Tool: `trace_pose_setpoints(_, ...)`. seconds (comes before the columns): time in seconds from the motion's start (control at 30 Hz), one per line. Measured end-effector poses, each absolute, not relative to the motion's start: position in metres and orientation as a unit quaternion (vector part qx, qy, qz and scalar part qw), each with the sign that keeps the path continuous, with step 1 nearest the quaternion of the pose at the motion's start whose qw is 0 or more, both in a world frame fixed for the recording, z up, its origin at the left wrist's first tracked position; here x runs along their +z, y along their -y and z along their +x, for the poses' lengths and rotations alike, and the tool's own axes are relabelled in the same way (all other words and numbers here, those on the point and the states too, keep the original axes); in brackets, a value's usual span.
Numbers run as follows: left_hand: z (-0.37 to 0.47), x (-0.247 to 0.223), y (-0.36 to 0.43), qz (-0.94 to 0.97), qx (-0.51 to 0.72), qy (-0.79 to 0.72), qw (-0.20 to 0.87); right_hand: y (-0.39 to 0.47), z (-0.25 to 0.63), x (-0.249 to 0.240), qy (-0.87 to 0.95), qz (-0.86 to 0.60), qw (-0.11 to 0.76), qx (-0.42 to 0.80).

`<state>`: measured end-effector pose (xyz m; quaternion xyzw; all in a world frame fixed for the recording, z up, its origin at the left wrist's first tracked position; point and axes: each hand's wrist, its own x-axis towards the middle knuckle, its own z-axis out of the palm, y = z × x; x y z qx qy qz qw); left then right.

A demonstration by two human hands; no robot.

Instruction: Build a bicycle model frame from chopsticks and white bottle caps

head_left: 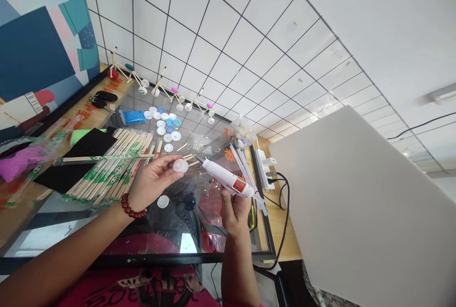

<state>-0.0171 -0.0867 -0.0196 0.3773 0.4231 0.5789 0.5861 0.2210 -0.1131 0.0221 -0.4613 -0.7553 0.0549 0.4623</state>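
Observation:
My left hand (162, 172) pinches a white round plastic cap (180, 166) above the glass tabletop; thin wooden sticks (190, 159) show just beyond it. Wrapped round the handle of a white hot glue gun (228, 179), my right hand (235, 207) points the nozzle left toward the cap and sticks. The tip is close to the sticks; whether it touches them I cannot tell. One loose white cap (163, 201) lies below my left hand. Further back, several white and blue caps (170, 128) are grouped on the glass.
Wrapped chopsticks (110, 169) and black sheets (80, 160) lie at the left. Small stick-and-cap models (162, 84) line the back edge. Glue sticks (245, 169), a plastic bag (243, 131) and a power strip (264, 169) with a black cable are at the right.

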Motion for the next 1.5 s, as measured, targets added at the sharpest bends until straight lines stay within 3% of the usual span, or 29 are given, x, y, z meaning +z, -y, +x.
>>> trace_pose_setpoints(1.5, -0.0182, -0.0147, 0.0865, 0.393, 0.594, -0.424, 0.559, 0.1140, 0.2160, 0.0272, 0.753, -0.456, 0.468, 0.081)
